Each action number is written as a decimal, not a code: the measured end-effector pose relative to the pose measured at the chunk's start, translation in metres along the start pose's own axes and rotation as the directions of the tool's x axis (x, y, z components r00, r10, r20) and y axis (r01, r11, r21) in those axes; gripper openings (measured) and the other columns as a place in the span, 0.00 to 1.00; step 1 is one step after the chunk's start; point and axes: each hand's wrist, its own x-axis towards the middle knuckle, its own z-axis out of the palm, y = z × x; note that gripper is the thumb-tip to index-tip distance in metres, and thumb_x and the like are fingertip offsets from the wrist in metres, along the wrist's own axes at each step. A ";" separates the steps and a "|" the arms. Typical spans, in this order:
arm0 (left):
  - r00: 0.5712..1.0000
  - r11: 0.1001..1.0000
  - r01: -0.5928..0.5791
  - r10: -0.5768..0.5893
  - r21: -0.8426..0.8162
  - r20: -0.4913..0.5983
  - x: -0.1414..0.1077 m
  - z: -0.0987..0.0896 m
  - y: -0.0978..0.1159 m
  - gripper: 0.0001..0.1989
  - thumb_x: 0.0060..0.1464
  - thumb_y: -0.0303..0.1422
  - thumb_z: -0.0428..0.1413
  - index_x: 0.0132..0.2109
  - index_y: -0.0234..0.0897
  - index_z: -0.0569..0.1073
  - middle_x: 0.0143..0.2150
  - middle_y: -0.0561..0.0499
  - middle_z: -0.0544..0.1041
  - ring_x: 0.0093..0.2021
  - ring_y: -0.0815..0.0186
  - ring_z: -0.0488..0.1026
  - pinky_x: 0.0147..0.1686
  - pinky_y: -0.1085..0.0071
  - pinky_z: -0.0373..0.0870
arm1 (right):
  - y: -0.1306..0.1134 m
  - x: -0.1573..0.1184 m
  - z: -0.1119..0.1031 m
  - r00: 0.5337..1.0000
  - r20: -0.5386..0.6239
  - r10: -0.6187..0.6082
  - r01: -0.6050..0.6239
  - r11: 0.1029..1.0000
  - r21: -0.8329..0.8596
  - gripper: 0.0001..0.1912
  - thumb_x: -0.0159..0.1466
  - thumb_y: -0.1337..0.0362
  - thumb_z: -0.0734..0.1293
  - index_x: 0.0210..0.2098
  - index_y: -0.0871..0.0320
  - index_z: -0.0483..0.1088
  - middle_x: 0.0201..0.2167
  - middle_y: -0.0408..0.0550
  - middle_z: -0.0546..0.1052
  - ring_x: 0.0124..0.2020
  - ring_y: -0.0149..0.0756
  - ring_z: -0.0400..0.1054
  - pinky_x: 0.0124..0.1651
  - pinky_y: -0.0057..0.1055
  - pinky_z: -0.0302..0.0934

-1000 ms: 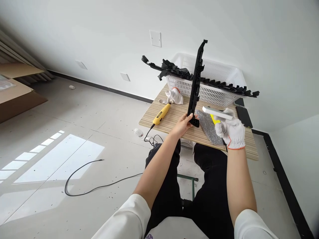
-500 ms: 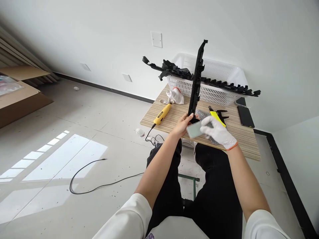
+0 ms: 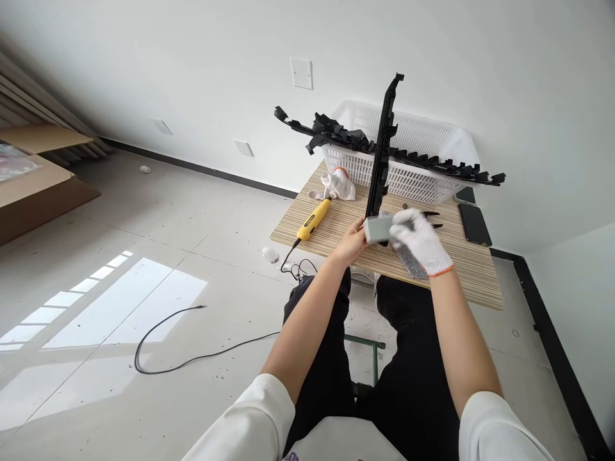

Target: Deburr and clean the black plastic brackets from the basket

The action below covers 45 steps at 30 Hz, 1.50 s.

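Note:
My bare left hand point(image 3: 353, 243) is closed round the lower end of a long black plastic trim strip point(image 3: 383, 147), which stands up almost vertically from the fingers. In my right hand point(image 3: 423, 242), which wears a white glove with an orange cuff, is a pale grey-green flat rectangular block point(image 3: 379, 228). That block lies across the strip's lower end, beside the left fingers, and hides part of it. Motion blurs the gloved fingers. Under the right hand a grey cloth point(image 3: 410, 261) rests on the small wood-grain table point(image 3: 466, 272).
A white plastic basket point(image 3: 423, 186) carries several black strips point(image 3: 336, 133) across its rim. On the table lie a yellow corded tool point(image 3: 313, 221), a white glove point(image 3: 341, 186), partly hidden black-jawed pliers or calipers point(image 3: 430, 213) and a black phone point(image 3: 475, 224). A cable point(image 3: 144, 342) crosses the floor.
My right hand has moved up and slightly left with the block, which now covers the strip's lower end. The strip has shifted slightly right. The yellow part of the tool behind is now hidden.

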 end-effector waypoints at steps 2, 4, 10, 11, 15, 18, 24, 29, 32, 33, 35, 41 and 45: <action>1.000 1.000 -0.012 0.012 0.013 0.021 0.000 0.000 0.000 0.13 0.54 0.36 0.67 0.45 0.36 0.77 0.43 0.48 0.82 0.39 0.68 0.78 0.28 0.78 0.65 | -0.005 0.008 -0.001 0.992 -0.098 -0.079 0.082 0.996 0.034 0.15 0.57 0.59 0.74 0.38 0.49 0.66 0.36 0.38 0.72 0.25 0.25 0.68 0.22 0.24 0.64; 0.999 1.000 -0.022 0.022 0.022 0.027 0.000 -0.001 0.000 0.13 0.54 0.36 0.67 0.45 0.37 0.77 0.42 0.48 0.82 0.36 0.70 0.77 0.26 0.78 0.63 | -0.009 0.015 0.002 0.995 -0.073 -0.061 0.063 0.998 0.022 0.15 0.57 0.58 0.74 0.39 0.49 0.66 0.36 0.39 0.72 0.25 0.25 0.68 0.21 0.24 0.63; 1.000 1.000 -0.013 0.013 0.017 0.013 0.000 -0.001 -0.001 0.15 0.53 0.37 0.67 0.47 0.38 0.78 0.44 0.48 0.81 0.39 0.68 0.77 0.26 0.77 0.62 | -0.006 0.031 0.033 0.997 -0.052 -0.063 0.065 0.997 0.033 0.16 0.57 0.55 0.74 0.39 0.49 0.65 0.31 0.37 0.70 0.20 0.22 0.59 0.18 0.23 0.56; 1.000 1.000 -0.015 0.015 0.011 0.008 0.001 -0.001 -0.002 0.16 0.53 0.37 0.68 0.47 0.38 0.78 0.44 0.48 0.81 0.39 0.68 0.77 0.26 0.77 0.62 | -0.006 0.033 0.036 0.997 -0.047 -0.067 0.068 0.997 0.021 0.16 0.57 0.55 0.74 0.40 0.49 0.66 0.30 0.37 0.69 0.19 0.22 0.58 0.17 0.23 0.55; 0.997 0.999 -0.026 0.025 0.021 0.069 0.000 -0.002 -0.003 0.17 0.55 0.40 0.66 0.48 0.37 0.76 0.45 0.46 0.82 0.42 0.67 0.78 0.27 0.77 0.62 | -0.007 0.037 0.039 0.962 -0.216 -0.169 0.176 0.984 0.015 0.12 0.61 0.56 0.71 0.40 0.49 0.66 0.30 0.37 0.69 0.17 0.20 0.53 0.15 0.22 0.46; 0.998 0.999 -0.020 0.018 0.031 0.060 -0.001 -0.001 -0.002 0.18 0.55 0.40 0.67 0.49 0.37 0.76 0.46 0.47 0.82 0.43 0.66 0.79 0.27 0.77 0.61 | -0.013 0.040 0.036 0.979 -0.132 -0.156 0.156 0.988 -0.007 0.12 0.58 0.60 0.74 0.38 0.51 0.68 0.32 0.38 0.71 0.18 0.20 0.56 0.15 0.22 0.48; 0.999 0.998 -0.002 0.000 0.056 0.048 -0.003 0.001 0.001 0.15 0.57 0.38 0.64 0.48 0.36 0.75 0.48 0.44 0.82 0.45 0.66 0.78 0.29 0.76 0.62 | -0.030 0.057 0.040 0.979 -0.123 -0.165 0.160 0.986 -0.049 0.11 0.59 0.62 0.72 0.39 0.51 0.69 0.35 0.39 0.74 0.19 0.20 0.60 0.15 0.20 0.52; 0.999 0.999 0.009 -0.011 0.049 0.038 -0.004 0.001 0.001 0.13 0.58 0.37 0.64 0.48 0.36 0.76 0.49 0.44 0.82 0.49 0.63 0.78 0.33 0.74 0.65 | -0.043 0.075 0.043 0.986 -0.068 -0.151 0.143 0.984 -0.106 0.11 0.58 0.65 0.74 0.38 0.52 0.69 0.35 0.39 0.74 0.19 0.20 0.60 0.15 0.19 0.54; 0.999 0.998 0.006 -0.009 0.058 0.041 -0.004 0.001 0.002 0.12 0.59 0.37 0.63 0.48 0.36 0.76 0.49 0.44 0.82 0.49 0.63 0.78 0.34 0.74 0.66 | -0.051 0.085 0.044 0.986 -0.078 -0.146 0.138 0.985 -0.099 0.10 0.59 0.67 0.73 0.37 0.53 0.69 0.32 0.38 0.73 0.17 0.18 0.57 0.13 0.18 0.50; 0.999 0.998 0.007 -0.010 0.060 0.045 -0.004 0.001 0.002 0.12 0.60 0.36 0.62 0.48 0.36 0.76 0.49 0.45 0.82 0.49 0.64 0.78 0.33 0.75 0.65 | -0.053 0.089 0.044 0.990 -0.059 -0.127 0.120 0.986 -0.114 0.09 0.59 0.67 0.72 0.37 0.54 0.68 0.31 0.38 0.73 0.17 0.18 0.56 0.13 0.18 0.50; 0.999 0.998 0.009 -0.012 0.058 0.046 -0.004 0.000 0.001 0.11 0.61 0.36 0.62 0.48 0.36 0.76 0.48 0.45 0.82 0.48 0.64 0.78 0.32 0.75 0.64 | -0.058 0.097 0.044 0.997 -0.021 -0.079 0.075 0.984 -0.164 0.08 0.60 0.68 0.72 0.37 0.54 0.68 0.30 0.38 0.73 0.17 0.19 0.58 0.13 0.18 0.51; 0.999 1.000 0.011 -0.013 0.025 0.052 0.000 -0.004 -0.004 0.15 0.59 0.39 0.63 0.49 0.36 0.76 0.47 0.44 0.81 0.48 0.60 0.78 0.41 0.70 0.69 | -0.060 0.117 0.043 0.986 -0.129 -0.107 0.086 0.984 -0.155 0.10 0.59 0.70 0.72 0.36 0.55 0.67 0.31 0.39 0.72 0.17 0.20 0.58 0.13 0.19 0.51; 0.998 1.000 0.006 -0.007 0.013 0.069 0.001 -0.006 -0.006 0.16 0.58 0.41 0.63 0.49 0.37 0.76 0.46 0.45 0.81 0.48 0.60 0.79 0.45 0.67 0.70 | -0.055 0.112 0.040 0.973 -0.161 -0.165 0.169 0.986 0.011 0.16 0.57 0.65 0.73 0.43 0.51 0.66 0.30 0.36 0.71 0.22 0.22 0.64 0.20 0.20 0.61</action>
